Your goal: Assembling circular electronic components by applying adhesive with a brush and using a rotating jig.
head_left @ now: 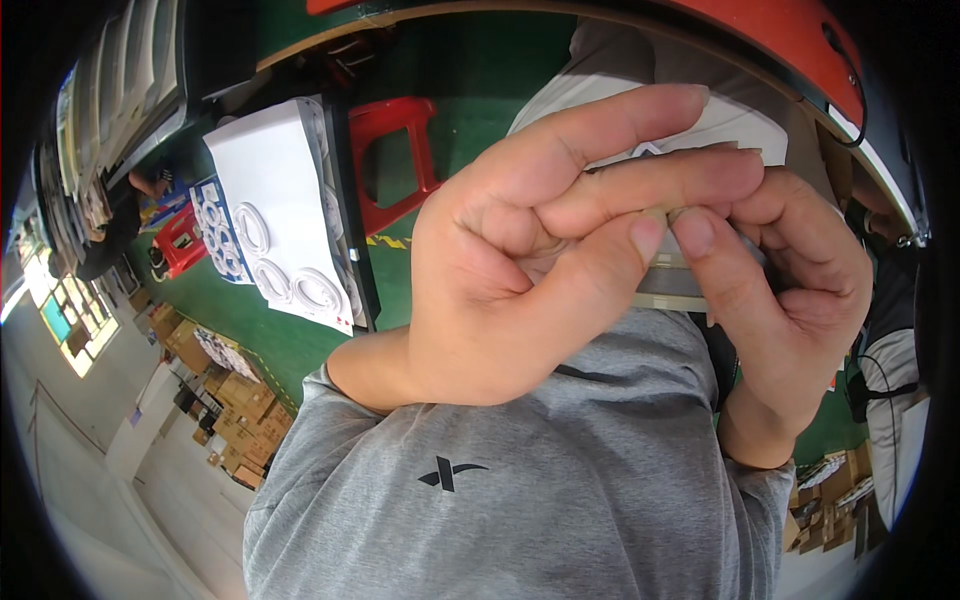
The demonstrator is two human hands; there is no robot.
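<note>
left hand [520, 280] and right hand [800, 280], thumbs and fingertips pinched together; whether anything is gripped between them cannot be told. a grey slab-like object [668, 288], partly hidden, shows just behind the thumbs. left of the left hand, a white sheet [275, 155] bearing coiled cables [240, 225] ends at a dark edge; open green floor [395, 285] and a red plastic stool [422, 145] intervene.
</note>
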